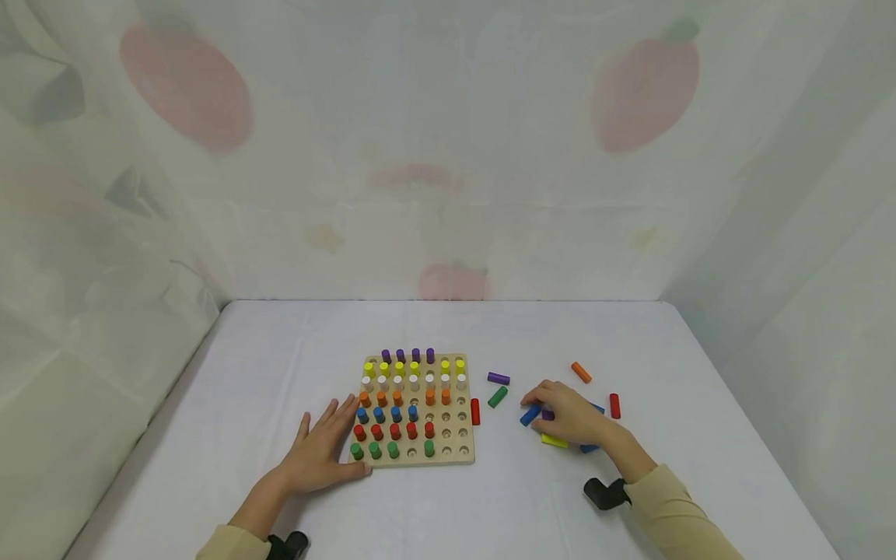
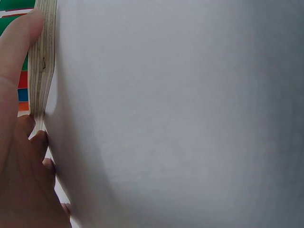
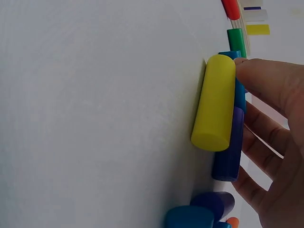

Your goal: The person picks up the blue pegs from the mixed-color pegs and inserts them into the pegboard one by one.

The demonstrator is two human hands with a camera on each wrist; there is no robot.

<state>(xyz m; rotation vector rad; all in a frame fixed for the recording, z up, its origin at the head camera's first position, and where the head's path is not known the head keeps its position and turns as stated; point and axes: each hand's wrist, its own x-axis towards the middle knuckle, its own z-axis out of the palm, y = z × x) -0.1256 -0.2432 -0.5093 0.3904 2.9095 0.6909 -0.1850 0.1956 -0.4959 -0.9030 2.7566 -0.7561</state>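
Observation:
A wooden pegboard carries rows of coloured pegs, with bare holes mostly on its right side. My left hand rests at its near left corner, thumb along the front edge and straight fingers against the left side. In the left wrist view the thumb touches the layered wooden edge. To the board's right, my right hand pinches a blue peg lying on the table. Beside it lie a purple peg and a yellow peg. The far fingertips are partly hidden behind the pegs.
A red peg lies against the board's right side. Near it are a purple peg and a green peg. An orange peg and another red peg lie farther right, with blue pegs beside the right wrist.

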